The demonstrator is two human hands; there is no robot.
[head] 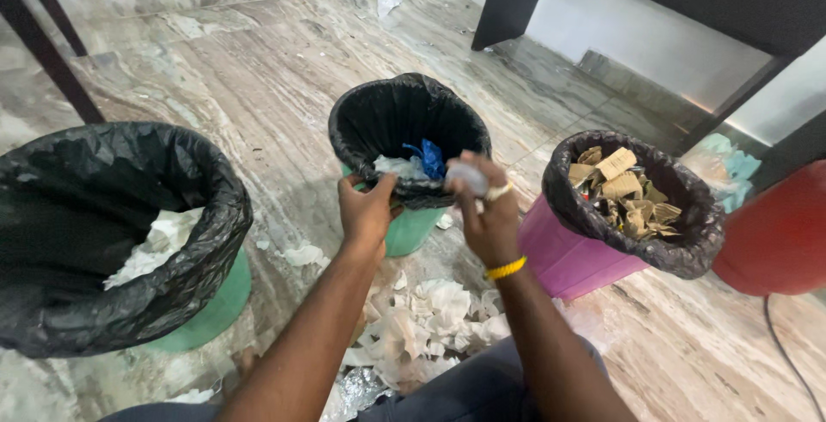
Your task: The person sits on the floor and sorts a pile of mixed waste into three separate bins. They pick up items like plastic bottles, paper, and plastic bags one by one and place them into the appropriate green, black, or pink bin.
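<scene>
My left hand [366, 213] grips the near rim of the middle green bin [413, 228], pinching its black liner [387, 112]. My right hand [486, 207], with a ring and a yellow wristband, holds a crumpled pale plastic piece [467, 178] over that rim. Inside the bin lie a blue scrap [430, 158] and a clear plastic piece [396, 166]. A heap of torn white paper and foil [422, 327] lies on the floor between my arms.
A large green bin with a black liner [112, 233] holding white paper stands at left. A pink bin [572, 258] full of cardboard pieces [624, 190] stands at right, next to a red container [779, 233]. Dark furniture legs [508, 0] stand behind on the marble floor.
</scene>
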